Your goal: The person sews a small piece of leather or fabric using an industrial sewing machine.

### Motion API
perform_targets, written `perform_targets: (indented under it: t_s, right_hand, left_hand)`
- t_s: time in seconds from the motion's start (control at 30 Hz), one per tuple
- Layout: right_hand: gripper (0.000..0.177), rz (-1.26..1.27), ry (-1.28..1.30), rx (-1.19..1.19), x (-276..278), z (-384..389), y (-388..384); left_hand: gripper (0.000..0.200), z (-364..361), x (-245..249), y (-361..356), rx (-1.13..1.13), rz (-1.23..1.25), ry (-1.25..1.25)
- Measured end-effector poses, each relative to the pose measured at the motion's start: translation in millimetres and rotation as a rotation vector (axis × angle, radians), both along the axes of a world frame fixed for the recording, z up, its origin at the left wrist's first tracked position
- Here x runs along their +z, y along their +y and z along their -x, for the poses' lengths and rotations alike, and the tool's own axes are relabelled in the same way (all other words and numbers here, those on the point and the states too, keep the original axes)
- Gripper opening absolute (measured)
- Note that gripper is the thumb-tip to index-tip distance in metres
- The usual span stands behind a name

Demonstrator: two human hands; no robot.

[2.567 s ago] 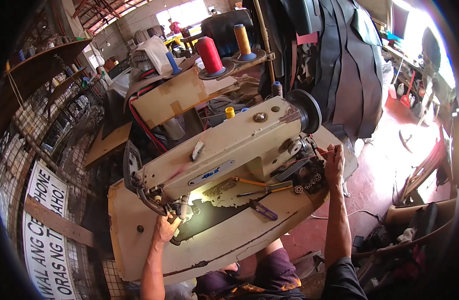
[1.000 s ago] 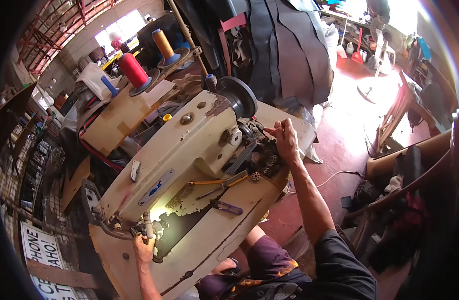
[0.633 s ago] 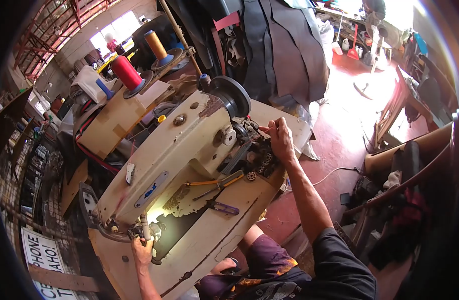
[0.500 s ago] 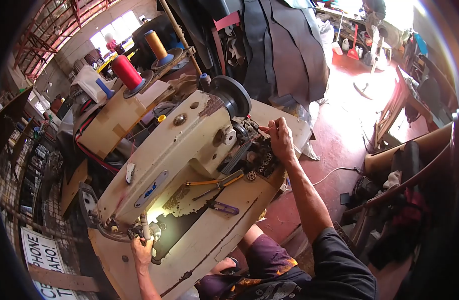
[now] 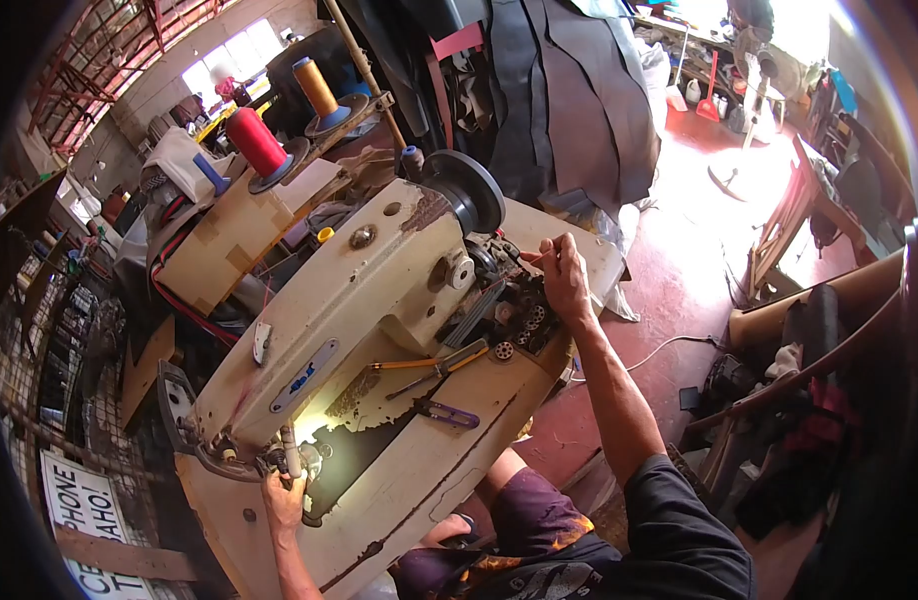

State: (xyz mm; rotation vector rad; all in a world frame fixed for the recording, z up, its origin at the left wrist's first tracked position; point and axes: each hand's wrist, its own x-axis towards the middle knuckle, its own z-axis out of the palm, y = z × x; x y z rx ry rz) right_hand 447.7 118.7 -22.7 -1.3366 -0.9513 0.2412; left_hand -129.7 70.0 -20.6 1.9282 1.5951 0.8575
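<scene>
A worn cream sewing machine [image 5: 319, 290] stands on a chipped table [image 5: 429, 450]. My left hand [image 5: 285, 498] is at its needle end, beside the lit presser area, fingers bent against small metal parts; what they hold is too small to name. Over a pile of bobbins and metal parts [image 5: 514, 315] at the machine's right end, my right hand [image 5: 562, 272] is raised with its fingers curled and pressed together. Whatever lies between those fingertips is hidden. Orange-handled pliers [image 5: 449, 362] and a purple-handled snipper [image 5: 449, 415] lie on the table between my hands.
Red [image 5: 258, 141] and orange [image 5: 320, 92] thread cones stand behind the machine. Near its right end is a black handwheel [image 5: 463, 193]. Dark leather sheets [image 5: 579, 110] hang at the back. A white cable [image 5: 669, 340] runs over the red floor.
</scene>
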Motion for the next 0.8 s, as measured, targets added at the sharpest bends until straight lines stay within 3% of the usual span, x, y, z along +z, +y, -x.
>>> perform_targets:
  t_s: [0.8]
  right_hand:
    - [0.025,-0.003,-0.019,0.006,-1.3,-0.7,-0.6]
  left_hand:
    - [0.010,-2.2,3.2,-0.7,0.004,-0.006,0.012]
